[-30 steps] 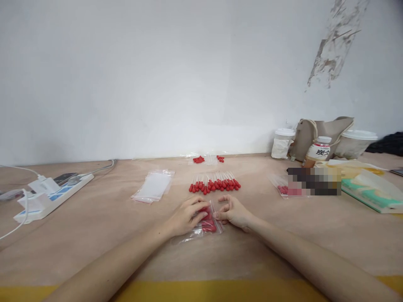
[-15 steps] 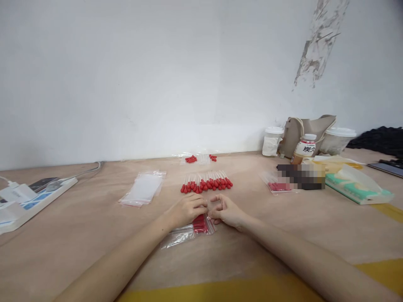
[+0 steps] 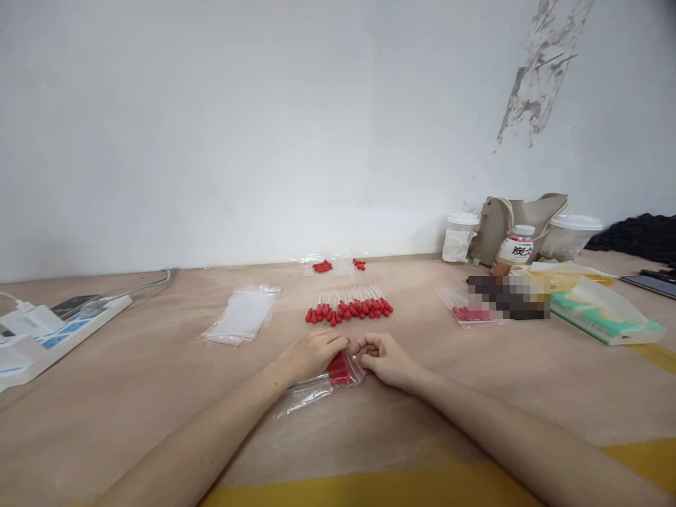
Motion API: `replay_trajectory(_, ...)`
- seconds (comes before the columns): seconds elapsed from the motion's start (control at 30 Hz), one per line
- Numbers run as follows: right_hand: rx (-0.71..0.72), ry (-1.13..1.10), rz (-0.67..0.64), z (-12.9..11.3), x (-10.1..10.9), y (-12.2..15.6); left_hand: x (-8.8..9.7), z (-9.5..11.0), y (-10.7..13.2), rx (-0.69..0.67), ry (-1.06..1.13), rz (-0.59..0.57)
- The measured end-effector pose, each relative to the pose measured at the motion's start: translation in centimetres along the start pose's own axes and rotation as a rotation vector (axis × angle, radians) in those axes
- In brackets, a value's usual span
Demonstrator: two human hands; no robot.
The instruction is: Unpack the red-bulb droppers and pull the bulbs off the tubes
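A clear zip-lock bag lies on the table close in front of me, with red-tipped sticks inside it. My left hand rests over the bag's upper part, its fingers closed on it. At the bag's right end, by the zip strip, my right hand has curled fingers, thumb and forefinger closed on the plastic edge. Just beyond both hands lies a row of loose red-tipped sticks, their red heads toward me and pale stems pointing away. What exactly the left fingertips touch is hidden.
Flat zip-lock bags are stacked to the left, near a white power strip. Filled bags lie by the wall and at right. Further right stand a bottle, lidded cups and a tissue pack.
My right fingers have drawn in against the bag's right end, where they were spread more loosely. The bag has shifted slightly, along with a small turn of the view.
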State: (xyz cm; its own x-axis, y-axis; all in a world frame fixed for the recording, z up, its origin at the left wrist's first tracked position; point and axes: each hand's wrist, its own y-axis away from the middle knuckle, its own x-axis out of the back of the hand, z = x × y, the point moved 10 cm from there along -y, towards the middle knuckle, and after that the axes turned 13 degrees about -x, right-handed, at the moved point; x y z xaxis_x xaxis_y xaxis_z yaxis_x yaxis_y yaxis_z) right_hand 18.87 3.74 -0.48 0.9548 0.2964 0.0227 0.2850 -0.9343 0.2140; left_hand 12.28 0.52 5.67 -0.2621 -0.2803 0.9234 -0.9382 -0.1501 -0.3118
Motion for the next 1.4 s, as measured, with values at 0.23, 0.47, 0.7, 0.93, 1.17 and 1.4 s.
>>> replay_trajectory(0.23,0.458,0.496,0.076,-3.2,-1.2,2.9,-0.4,-0.7,0.4,0.042,0.053,0.017)
replay_trajectory(0.47,1.007,1.190,0.318,-4.9,-3.6,5.8,0.1,-0.2,0.0,0.034,0.093,-0.065)
replay_trajectory(0.7,1.115,1.313,0.403,-5.4,-4.2,6.9,0.7,0.7,-0.4,-0.048,0.076,-0.031)
replay_trajectory(0.93,1.170,1.415,0.305,-5.1,-5.3,6.7,0.0,2.3,-0.6,-0.246,-0.060,-0.024)
replay_trajectory(1.17,1.082,1.519,0.085,-4.5,-5.6,6.6,0.5,2.5,-0.5,-0.319,-0.119,-0.113)
replay_trajectory(1.4,0.981,1.358,0.058,-5.9,-4.1,8.7,3.4,1.9,-0.3,-0.206,-0.022,-0.044)
